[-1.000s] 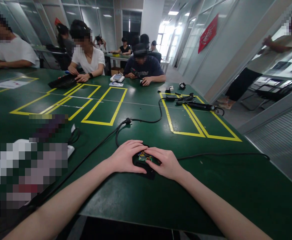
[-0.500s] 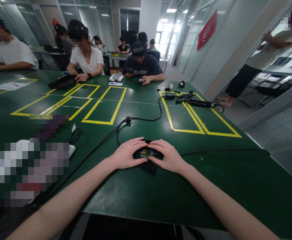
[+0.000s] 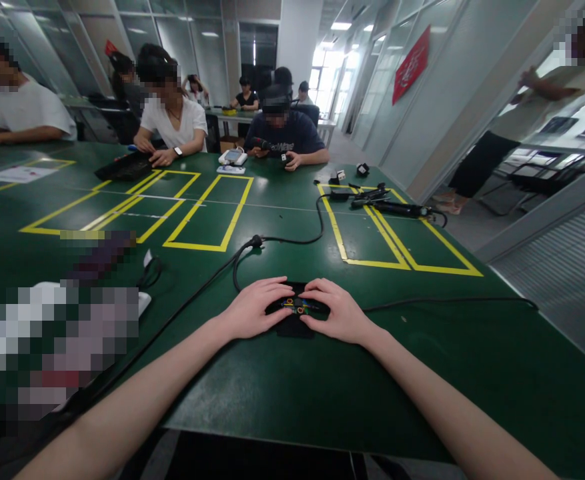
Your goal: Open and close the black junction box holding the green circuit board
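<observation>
Between my hands is a small dark device with an exposed circuit board (image 3: 296,305), dotted with orange rings and bits of yellow, blue and green. Its kind is not clear. My left hand (image 3: 256,311) curls round the left end, thumb at the near side and fingers over the far side. Mirroring it, my right hand (image 3: 339,315) grips the right end. Both hide the device's ends. Under the board lies a flat black piece (image 3: 295,327), its near part showing on the green table (image 3: 252,393).
A black cable with a plug (image 3: 256,241) runs past my left forearm. Another cable (image 3: 452,302) crosses at right. Black equipment (image 3: 392,205) lies on yellow tape outlines. White items (image 3: 47,300) at left are partly blurred. Several people sit opposite; one person stands at right.
The flat black piece under the device has turned from slanting to nearly square to me, and more shows beyond my fingertips. My hands stay almost in place on the device.
</observation>
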`<state>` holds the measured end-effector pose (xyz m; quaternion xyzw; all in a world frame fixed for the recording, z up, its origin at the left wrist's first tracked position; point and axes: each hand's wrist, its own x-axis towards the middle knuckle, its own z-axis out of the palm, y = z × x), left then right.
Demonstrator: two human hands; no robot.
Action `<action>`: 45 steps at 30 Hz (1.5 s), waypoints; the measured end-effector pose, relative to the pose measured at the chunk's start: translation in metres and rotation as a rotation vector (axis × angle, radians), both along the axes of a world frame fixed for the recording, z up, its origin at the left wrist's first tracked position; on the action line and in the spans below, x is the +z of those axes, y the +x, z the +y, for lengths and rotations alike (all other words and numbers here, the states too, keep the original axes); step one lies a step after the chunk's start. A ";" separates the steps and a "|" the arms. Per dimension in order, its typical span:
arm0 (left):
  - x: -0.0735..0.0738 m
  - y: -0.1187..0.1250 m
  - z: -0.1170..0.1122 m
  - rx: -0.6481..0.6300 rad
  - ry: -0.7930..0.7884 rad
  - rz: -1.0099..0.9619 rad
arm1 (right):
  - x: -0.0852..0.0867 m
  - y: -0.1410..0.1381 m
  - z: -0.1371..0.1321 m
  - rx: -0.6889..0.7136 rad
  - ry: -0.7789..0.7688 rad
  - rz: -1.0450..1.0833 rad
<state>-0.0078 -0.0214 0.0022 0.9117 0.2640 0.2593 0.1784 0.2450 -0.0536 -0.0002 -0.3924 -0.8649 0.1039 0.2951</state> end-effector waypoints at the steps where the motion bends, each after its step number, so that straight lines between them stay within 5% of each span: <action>1: 0.000 0.000 0.001 -0.005 0.005 -0.009 | 0.000 0.000 0.000 -0.005 0.003 -0.002; 8: 0.005 -0.007 0.006 0.033 0.049 -0.097 | 0.000 0.004 0.003 -0.041 0.037 -0.019; 20: 0.002 -0.009 0.012 0.094 0.036 0.102 | 0.002 0.011 0.001 -0.158 -0.022 0.108; 26: 0.001 -0.008 0.013 0.133 0.072 0.126 | 0.005 0.033 0.010 -0.061 -0.147 0.073; 35: 0.004 -0.009 0.012 0.148 0.072 0.184 | 0.006 0.033 0.008 -0.092 -0.170 0.052; 45: 0.012 -0.014 0.001 0.069 -0.087 0.185 | 0.018 0.031 -0.001 -0.010 -0.356 -0.005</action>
